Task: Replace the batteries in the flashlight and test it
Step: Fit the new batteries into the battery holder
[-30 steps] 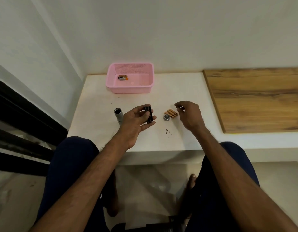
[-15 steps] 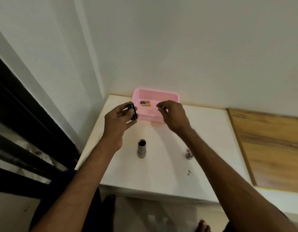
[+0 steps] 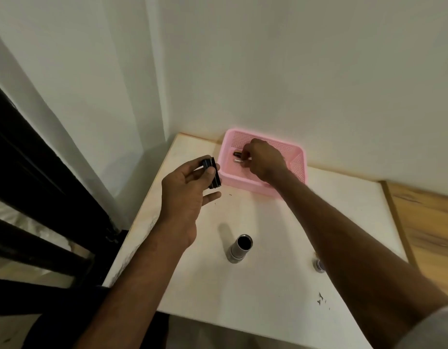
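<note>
Nearest, the flashlight tube (image 3: pixel 239 249) stands open-end up on the table (image 3: pixel 280 285); beyond it my left hand (image 3: pixel 186 190) has its grip clenched round the black battery holder (image 3: pixel 215 180). Farthest, my right hand (image 3: pixel 263 158) reaches into the pink basket (image 3: pixel 297 170) — batteries (image 3: pixel 237 154) lie crosswise at its fingertips (image 3: pixel 246 151), but I can't tell whether that grip is clenched on one.

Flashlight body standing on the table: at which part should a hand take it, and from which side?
Grip the flashlight body around its round side wall, about mid-height, coming from the near side. It stands upright on the table, open end up, so a grasp from above would probably meet only the thin rim.
</note>
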